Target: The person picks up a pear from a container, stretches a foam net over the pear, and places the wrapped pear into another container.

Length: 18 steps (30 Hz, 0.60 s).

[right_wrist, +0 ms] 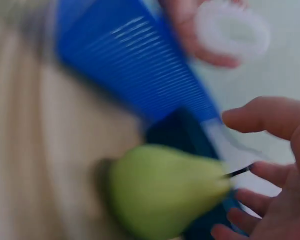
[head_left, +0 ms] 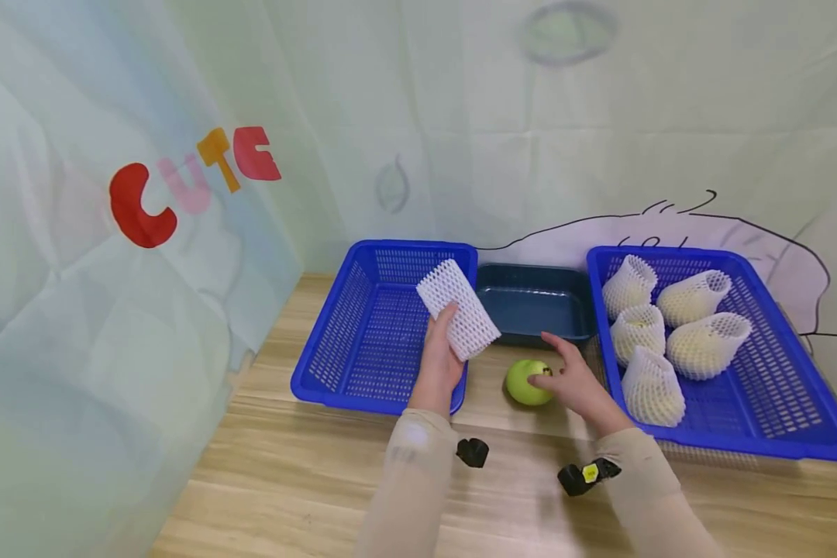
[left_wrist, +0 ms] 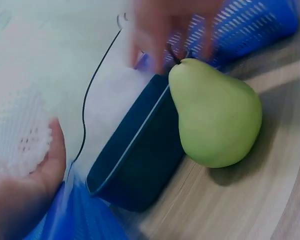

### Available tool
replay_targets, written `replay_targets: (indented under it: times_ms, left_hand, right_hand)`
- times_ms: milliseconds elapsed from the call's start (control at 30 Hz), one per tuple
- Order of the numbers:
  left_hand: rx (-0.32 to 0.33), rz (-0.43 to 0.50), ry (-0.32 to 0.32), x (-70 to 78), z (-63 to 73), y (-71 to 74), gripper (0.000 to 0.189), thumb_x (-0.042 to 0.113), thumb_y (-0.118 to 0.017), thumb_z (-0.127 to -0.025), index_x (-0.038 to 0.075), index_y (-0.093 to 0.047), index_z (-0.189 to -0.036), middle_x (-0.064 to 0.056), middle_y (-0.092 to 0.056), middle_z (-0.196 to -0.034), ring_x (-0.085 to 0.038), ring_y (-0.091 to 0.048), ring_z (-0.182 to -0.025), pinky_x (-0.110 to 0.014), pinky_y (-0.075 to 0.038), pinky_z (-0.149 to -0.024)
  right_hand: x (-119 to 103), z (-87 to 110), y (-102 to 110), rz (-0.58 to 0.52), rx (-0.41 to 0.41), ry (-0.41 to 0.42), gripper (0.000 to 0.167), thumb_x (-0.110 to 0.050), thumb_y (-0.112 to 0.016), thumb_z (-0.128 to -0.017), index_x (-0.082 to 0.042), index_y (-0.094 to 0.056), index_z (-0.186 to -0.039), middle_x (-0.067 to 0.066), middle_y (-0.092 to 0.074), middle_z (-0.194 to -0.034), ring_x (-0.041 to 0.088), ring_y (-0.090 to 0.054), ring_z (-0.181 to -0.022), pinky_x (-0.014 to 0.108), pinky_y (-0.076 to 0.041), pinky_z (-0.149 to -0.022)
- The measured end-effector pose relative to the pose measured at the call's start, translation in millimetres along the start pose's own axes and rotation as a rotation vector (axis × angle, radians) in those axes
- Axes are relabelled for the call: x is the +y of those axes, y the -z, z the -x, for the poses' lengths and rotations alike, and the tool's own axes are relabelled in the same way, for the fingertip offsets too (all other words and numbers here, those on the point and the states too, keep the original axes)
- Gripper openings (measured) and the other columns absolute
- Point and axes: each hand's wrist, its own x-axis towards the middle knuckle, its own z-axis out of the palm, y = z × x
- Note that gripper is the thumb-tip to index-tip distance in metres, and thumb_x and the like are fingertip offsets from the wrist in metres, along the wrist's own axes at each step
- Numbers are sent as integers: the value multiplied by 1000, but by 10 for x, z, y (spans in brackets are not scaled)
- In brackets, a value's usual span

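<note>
My left hand (head_left: 441,366) holds a flattened white foam net sleeve (head_left: 459,310), raised in front of the left blue basket. In the right wrist view, the sleeve's round opening (right_wrist: 233,31) faces the camera. A green pear (head_left: 525,385) stands on the table between the two baskets, its dark stem (left_wrist: 173,53) pointing up. Beside its top hovers my right hand (head_left: 580,387), fingers spread and thumb apart. One fingertip is close to the stem in the right wrist view (right_wrist: 270,175); whether it touches I cannot tell.
The left blue basket (head_left: 397,333) and a dark green tray (head_left: 540,306) stand along the back. In the right blue basket (head_left: 774,395) lie several white net-wrapped fruits (head_left: 707,345). A printed cloth (head_left: 460,155) hangs behind the wooden table (head_left: 307,473).
</note>
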Motion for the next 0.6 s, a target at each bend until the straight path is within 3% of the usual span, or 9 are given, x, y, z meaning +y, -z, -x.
replay_targets:
  times_ms: [100, 167, 367, 467, 600]
  left_hand:
    - [-20, 65, -17, -1, -26, 62, 45, 26, -47, -97, 10, -32, -136, -4, -55, -115, -16, -54, -104, -34, -39, -95]
    - [-29, 73, -31, -12, -18, 75, 47, 20, -50, -95, 10, -28, -136, -4, -54, -114, -16, -55, -102, -34, -41, -94]
    - [-25, 99, -35, -18, 3, 38, 50, 0, -50, -88, 8, -30, -134, -7, -55, -113, -19, -58, -99, -35, -44, -92]
    - [-33, 147, -27, -4, -5, 23, 49, 2, -49, -89, 10, -32, -135, -10, -55, -115, -26, -60, -99, -39, -44, -92]
    - [-57, 170, -40, 13, -5, 1, 48, 2, -48, -90, 12, -33, -134, -13, -56, -115, -33, -61, -96, -41, -46, -89]
  right_hand:
    - [205, -11, -164, 57, 23, -74, 91, -7, -76, -69, 5, -22, -141, 33, -23, -140, 47, -22, -127, 58, -22, -102]
    - [338, -12, -255, 87, 43, -108, 97, -7, -80, -64, 5, -21, -140, 34, -27, -138, 48, -25, -125, 59, -23, -101]
    - [550, -1, -368, 76, 112, -99, 88, -10, -81, -64, 5, -30, -134, 29, -40, -131, 41, -38, -118, 53, -31, -98]
    - [439, 59, -343, -33, 59, -48, 82, -14, -79, -70, 3, -29, -133, 25, -40, -129, 37, -42, -114, 48, -35, -94]
    - [183, 157, -300, -154, -101, 6, 82, -17, -77, -73, 0, -25, -135, 24, -39, -127, 34, -46, -111, 42, -41, -88]
